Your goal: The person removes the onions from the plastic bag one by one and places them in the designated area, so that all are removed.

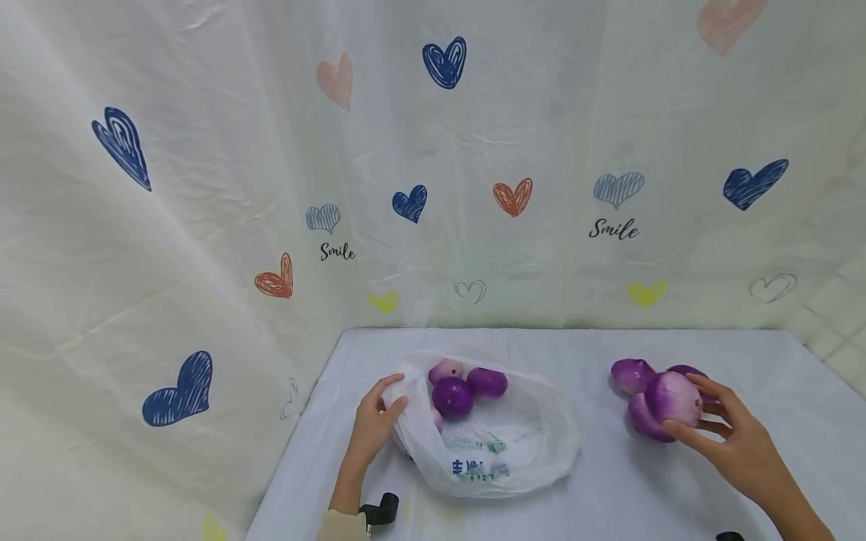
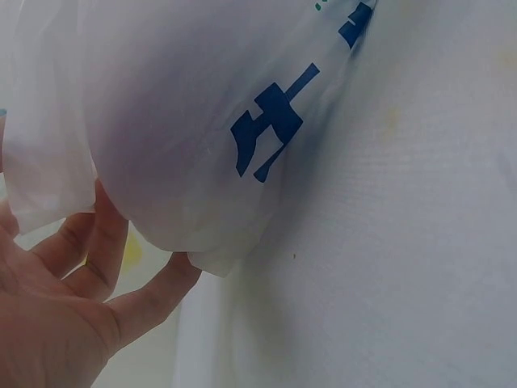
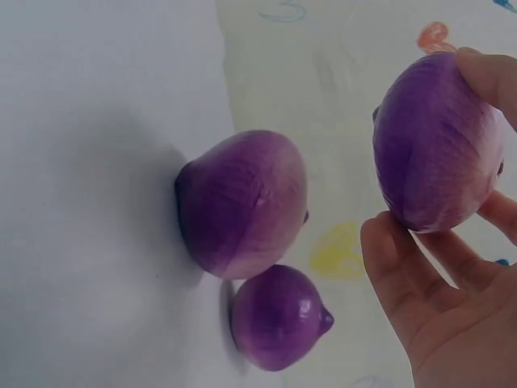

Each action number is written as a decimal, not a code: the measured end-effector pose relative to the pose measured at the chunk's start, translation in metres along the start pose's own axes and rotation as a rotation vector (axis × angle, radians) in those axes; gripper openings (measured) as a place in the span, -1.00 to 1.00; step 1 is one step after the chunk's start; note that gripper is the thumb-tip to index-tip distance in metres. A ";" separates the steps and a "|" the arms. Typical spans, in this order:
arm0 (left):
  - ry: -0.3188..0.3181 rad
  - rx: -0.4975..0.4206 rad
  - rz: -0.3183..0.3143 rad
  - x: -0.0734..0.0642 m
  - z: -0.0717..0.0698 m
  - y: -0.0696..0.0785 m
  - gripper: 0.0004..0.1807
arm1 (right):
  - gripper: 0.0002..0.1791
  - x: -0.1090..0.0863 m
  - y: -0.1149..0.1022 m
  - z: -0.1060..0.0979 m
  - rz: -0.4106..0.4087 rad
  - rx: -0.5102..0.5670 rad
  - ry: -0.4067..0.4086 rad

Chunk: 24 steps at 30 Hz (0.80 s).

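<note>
My right hand [image 1: 734, 436] holds a purple onion [image 1: 676, 400] between thumb and fingers, raised off the table in the right wrist view. Close beside it lie more purple onions [image 1: 632, 375], partly hidden by the held one. On the left, my left hand [image 1: 375, 424] grips the rim of a white plastic bag [image 1: 551, 443]. The bag's mouth faces up, and several onions [image 1: 453, 398] lie inside toward its left and back. In the left wrist view, the thumb and fingers meet the bag's thin film [image 2: 186, 186], which hides some fingertips.
A white cloth covers the table [image 1: 595, 488]. Behind it and at the left hangs a pale curtain [image 1: 561, 255] with printed hearts. A black object [image 1: 382, 509] is by the left wrist, and another dark object [image 1: 731, 536] shows at the bottom edge.
</note>
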<state>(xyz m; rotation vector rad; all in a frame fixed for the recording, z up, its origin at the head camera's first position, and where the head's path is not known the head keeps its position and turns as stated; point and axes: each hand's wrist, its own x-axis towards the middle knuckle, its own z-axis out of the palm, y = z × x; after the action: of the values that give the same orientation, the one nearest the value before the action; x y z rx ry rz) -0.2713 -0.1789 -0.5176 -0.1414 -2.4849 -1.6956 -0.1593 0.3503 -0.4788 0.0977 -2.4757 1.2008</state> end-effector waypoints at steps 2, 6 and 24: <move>-0.001 -0.001 0.001 0.000 0.000 0.000 -0.54 | -0.07 -0.001 0.007 -0.003 0.026 -0.002 0.002; 0.000 -0.009 0.007 0.000 0.000 -0.001 -0.54 | -0.06 -0.002 0.019 -0.009 0.075 -0.010 0.002; -0.007 -0.003 0.010 0.000 0.001 0.001 -0.54 | 0.10 0.001 0.056 -0.032 0.322 -0.185 -0.105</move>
<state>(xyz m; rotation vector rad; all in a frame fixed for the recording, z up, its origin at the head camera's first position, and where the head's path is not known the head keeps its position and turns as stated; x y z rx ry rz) -0.2708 -0.1780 -0.5172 -0.1601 -2.4826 -1.6977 -0.1626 0.4106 -0.5021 -0.3066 -2.7578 1.1015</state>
